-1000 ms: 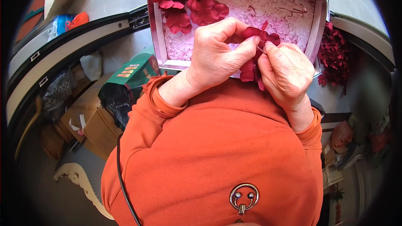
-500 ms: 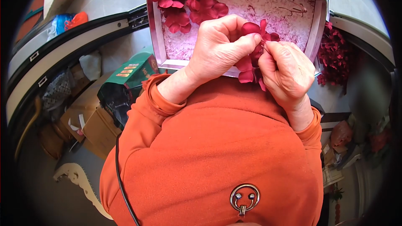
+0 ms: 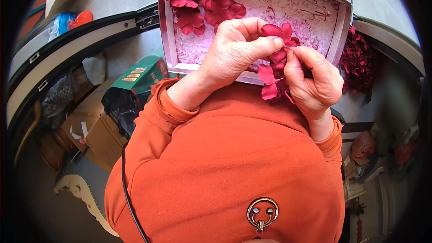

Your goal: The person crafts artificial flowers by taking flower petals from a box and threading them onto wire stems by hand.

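Observation:
Over the near edge of a shallow pink-lined box (image 3: 189, 66), my left hand (image 3: 238, 47) pinches a cluster of red cloth petals (image 3: 269, 81) between thumb and fingers. My right hand (image 3: 315, 74) is closed just beside it, thumb and forefinger pressed together at the middle of the same petals. Whatever thin part sits between those fingertips is too small to tell. Other red flowers (image 3: 216, 6) lie in the box's far left part. Several thin wire stems (image 3: 317, 11) rest in its far right part.
A pile of red flowers (image 3: 357, 63) lies right of the box. Left of it are a green bag (image 3: 132, 81) and a cardboard box (image 3: 101, 135). A black cord (image 3: 126, 189) runs down the orange top. Blue and orange plastic bags (image 3: 81, 19) lie far left.
My right hand has shifted slightly right and down, its fingertips still at the petals. The held petals have turned a little and hang slightly lower. My left hand has barely moved.

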`<action>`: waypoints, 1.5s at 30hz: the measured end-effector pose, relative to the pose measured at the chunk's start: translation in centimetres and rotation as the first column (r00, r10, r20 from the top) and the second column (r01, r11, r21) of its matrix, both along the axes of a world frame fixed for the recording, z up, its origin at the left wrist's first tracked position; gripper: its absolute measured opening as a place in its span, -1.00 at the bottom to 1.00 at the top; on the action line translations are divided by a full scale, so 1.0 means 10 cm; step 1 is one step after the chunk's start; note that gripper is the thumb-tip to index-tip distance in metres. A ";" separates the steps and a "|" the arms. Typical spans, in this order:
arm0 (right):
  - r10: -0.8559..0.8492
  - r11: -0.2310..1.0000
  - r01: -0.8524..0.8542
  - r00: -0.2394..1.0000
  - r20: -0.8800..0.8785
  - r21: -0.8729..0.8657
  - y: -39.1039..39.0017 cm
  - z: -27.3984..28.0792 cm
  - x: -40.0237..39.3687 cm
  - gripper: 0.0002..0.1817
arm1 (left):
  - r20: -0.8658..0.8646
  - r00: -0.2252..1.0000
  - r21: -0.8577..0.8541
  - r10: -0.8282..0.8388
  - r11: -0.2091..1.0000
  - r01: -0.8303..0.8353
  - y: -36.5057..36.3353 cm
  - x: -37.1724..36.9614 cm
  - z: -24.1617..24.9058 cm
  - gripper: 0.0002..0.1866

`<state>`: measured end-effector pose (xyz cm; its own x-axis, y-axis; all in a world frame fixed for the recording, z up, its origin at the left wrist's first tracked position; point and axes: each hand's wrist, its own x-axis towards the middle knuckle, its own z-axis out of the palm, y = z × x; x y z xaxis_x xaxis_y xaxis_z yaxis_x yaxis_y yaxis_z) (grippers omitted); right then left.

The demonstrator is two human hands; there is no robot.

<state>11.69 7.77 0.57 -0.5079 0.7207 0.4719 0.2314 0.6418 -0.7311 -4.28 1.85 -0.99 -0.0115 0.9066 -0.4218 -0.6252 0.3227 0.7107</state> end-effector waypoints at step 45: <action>-0.045 0.994 0.055 0.994 0.101 -0.096 -0.02 0.02 0.04 -0.80 | -0.263 0.964 0.021 0.029 0.999 -0.025 -0.01 0.08 0.05 -0.90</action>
<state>12.10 7.57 0.78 -0.5101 0.7870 0.3470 0.3353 0.5535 -0.7624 -3.49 1.76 -0.53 -0.1449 0.9114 -0.3852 -0.4232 0.2948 0.8567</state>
